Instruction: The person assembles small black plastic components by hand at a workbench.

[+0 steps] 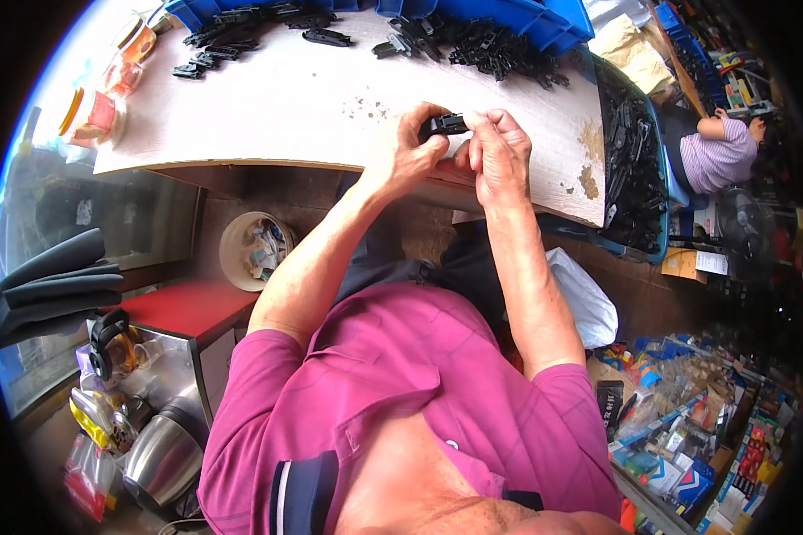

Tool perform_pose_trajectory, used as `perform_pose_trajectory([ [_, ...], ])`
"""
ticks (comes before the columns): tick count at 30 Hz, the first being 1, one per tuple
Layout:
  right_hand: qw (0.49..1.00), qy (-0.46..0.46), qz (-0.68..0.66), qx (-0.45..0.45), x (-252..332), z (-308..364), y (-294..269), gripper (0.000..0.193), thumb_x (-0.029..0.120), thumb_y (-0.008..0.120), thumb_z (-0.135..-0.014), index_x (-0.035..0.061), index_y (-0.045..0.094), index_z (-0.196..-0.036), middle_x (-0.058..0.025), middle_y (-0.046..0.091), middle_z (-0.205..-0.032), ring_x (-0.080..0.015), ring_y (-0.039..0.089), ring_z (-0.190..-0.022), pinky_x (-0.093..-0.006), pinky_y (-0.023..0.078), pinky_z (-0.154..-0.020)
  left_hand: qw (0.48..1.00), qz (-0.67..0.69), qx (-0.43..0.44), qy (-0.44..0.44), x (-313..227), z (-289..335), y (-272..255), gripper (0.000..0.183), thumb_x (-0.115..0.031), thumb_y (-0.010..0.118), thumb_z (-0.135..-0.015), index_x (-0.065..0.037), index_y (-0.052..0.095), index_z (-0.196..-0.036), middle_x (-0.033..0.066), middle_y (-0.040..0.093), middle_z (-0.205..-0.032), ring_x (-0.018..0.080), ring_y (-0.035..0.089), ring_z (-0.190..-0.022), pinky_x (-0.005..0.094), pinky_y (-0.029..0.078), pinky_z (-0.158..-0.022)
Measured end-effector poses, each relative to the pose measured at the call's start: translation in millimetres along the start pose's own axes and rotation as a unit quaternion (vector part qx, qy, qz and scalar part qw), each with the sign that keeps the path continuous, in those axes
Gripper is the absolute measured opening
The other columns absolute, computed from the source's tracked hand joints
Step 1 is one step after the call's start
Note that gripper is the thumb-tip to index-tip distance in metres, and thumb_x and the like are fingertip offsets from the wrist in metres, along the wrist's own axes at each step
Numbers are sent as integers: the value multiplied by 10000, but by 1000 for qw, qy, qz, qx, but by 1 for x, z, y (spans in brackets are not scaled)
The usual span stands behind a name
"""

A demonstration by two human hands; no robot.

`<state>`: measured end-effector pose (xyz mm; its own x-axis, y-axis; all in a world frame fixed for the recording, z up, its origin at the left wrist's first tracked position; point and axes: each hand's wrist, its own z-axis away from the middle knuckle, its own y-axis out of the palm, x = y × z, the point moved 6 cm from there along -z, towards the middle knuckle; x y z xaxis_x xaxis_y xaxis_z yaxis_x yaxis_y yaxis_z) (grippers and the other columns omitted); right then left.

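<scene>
A: Head view: both hands meet over the near edge of the pale worktable (285, 107), pinching one small black plastic part (442, 124) between them.

B: Grip?

A: Left hand (403, 152) clamps its left end, fingers curled tight; right hand (500, 156) pinches the other end. It looks like a fitting step; next likely needs a firm, aligned squeeze.

B: Materials?

A: Hard, matte, angular plastic. More loose black pieces (500, 49) heap at the table's far edge by blue bins (544, 22).
</scene>
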<state>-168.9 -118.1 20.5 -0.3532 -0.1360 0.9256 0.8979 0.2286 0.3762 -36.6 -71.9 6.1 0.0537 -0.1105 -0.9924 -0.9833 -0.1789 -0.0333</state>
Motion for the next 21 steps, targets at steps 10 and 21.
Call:
perform_pose_trajectory([
  [10,1000,-10,10,2,0,0,-1,137,68,672,-853,78,573,-759,31,499,-537,-61,414,-391,-214,366,-407,998,-52,6,19,-1,3,0,344,-52,544,-810,3,572,-1149,46,605,-879,99,567,-691,242,475,-618],
  [21,997,18,70,12,-5,-10,6,124,89,698,-831,99,587,-777,46,536,-580,-17,339,-416,-198,248,-405,990,80,-117,1,-6,4,-10,188,-172,655,-880,-3,672,-961,87,680,-816,122,619,-764,277,502,-687],
])
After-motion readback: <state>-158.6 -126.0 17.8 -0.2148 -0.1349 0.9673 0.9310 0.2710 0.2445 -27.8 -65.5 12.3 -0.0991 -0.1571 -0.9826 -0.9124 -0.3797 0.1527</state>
